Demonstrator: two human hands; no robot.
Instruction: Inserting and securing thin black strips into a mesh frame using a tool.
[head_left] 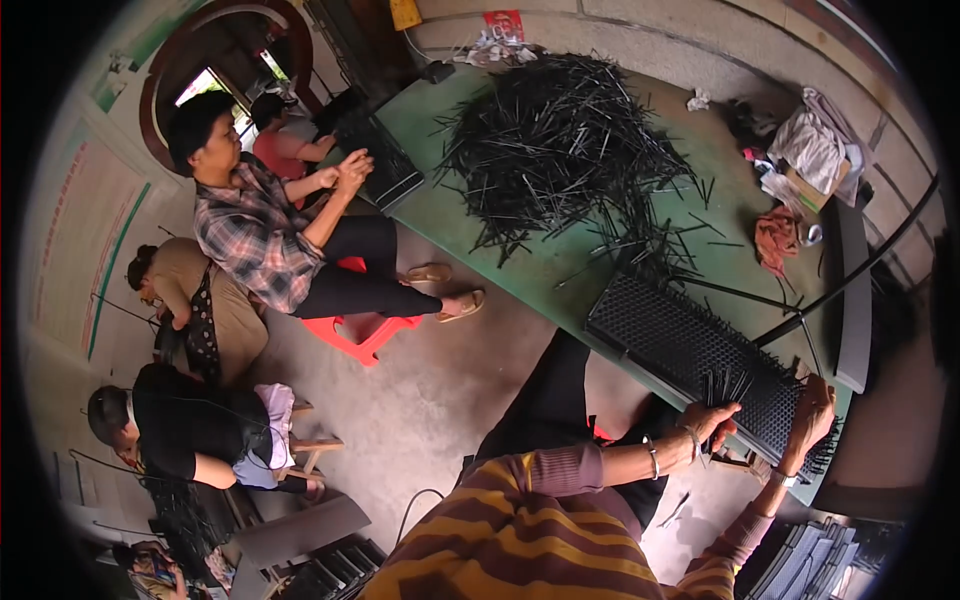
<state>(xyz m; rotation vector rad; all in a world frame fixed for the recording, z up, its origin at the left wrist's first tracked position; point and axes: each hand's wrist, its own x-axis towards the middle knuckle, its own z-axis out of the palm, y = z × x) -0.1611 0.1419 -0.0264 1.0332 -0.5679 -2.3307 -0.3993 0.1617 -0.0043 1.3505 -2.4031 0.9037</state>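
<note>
My left hand [712, 425] is closed round a bundle of thin black sticks [728, 388], which fan upward from the fist. It is at the near edge of a long black panel [690, 340] covered in small holes. My right hand [814, 412] is over the panel's right end, fingers bent together; whatever they pinch is too small or hidden. Dark stick ends bristle along the panel's far edge and around its right end. A bracelet circles my left wrist, and a pale band my right.
A big heap of black sticks [570, 140] covers much of the green table [455, 225]. Cloths and bags [810, 150] lie by the wall. A black bent rod [850, 275] crosses at right. A co-worker in plaid [265, 235] sits on a red stool [355, 340]; others work at left.
</note>
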